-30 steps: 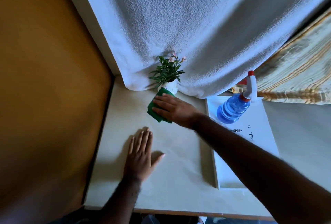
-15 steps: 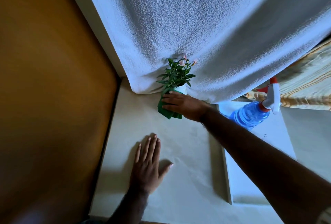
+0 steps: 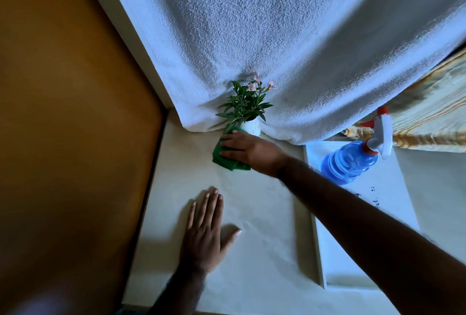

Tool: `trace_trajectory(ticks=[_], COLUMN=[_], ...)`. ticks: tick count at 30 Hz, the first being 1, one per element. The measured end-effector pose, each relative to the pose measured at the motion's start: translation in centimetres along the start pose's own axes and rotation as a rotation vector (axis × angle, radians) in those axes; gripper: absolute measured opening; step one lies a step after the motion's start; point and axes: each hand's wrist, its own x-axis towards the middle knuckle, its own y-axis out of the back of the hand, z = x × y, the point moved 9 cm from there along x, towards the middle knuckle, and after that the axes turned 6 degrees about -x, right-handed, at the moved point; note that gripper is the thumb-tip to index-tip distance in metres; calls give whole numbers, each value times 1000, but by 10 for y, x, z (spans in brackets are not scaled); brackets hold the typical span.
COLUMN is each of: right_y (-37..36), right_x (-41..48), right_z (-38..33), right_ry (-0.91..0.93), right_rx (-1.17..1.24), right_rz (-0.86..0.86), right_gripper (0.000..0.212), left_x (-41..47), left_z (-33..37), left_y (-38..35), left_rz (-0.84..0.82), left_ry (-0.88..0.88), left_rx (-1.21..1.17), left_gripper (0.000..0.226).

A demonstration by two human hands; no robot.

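My right hand (image 3: 248, 149) lies flat with straight fingers on a green cloth (image 3: 228, 161), pressing it onto the pale tabletop (image 3: 252, 251) right in front of a small white pot with a green plant (image 3: 245, 105). The fingertips almost touch the pot's base. My left hand (image 3: 205, 229) rests palm down on the tabletop nearer to me, fingers straight and thumb spread, holding nothing.
A blue spray bottle (image 3: 349, 162) with a white and red trigger lies on a white sheet (image 3: 353, 251) to the right. A white towel (image 3: 277, 50) hangs behind the plant. An orange wall (image 3: 63, 138) bounds the table's left side. Striped fabric (image 3: 433, 103) is at far right.
My right hand has slid the green cloth away from me, up to the plant pot's base. The left hand has stayed flat in place. The view has shifted slightly.
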Motion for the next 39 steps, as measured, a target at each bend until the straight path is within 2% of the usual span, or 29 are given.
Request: trace_trajectory(ticks=[2, 5, 12, 17, 20, 23, 29, 34, 39], right_y=[18, 26, 2, -21, -29, -24, 8, 10, -6], right_x=[5, 14, 26, 16, 14, 15, -9, -22, -29], right_z=[7, 6, 8, 10, 11, 2, 7, 20, 23], right_ry=[15, 89, -60, -151, -194, -143, -52, 51, 3], right_rx=[-25, -62, 86, 180, 201, 161, -51, -95, -19], right_rz=[49, 22, -109, -115, -110, -89, 82, 47, -16], right_gripper=[27, 20, 38, 51, 48, 39, 30, 25, 32], left_x=[-1, 0, 0, 1, 1, 1, -1, -1, -1], left_z=[0, 0, 1, 1, 0, -1, -1, 0, -1], left_y=[0, 0, 2, 1, 1, 1, 1, 0, -2], left_rz=[-1, 0, -8, -12, -20, -20, -24, -20, -16], left_ry=[-1, -2, -6, 1, 7, 7, 11, 7, 2], left_rx=[4, 11, 5, -11, -13, -16, -14, -17, -11], left_gripper=[97, 97, 95, 94, 94, 93, 92, 93, 93])
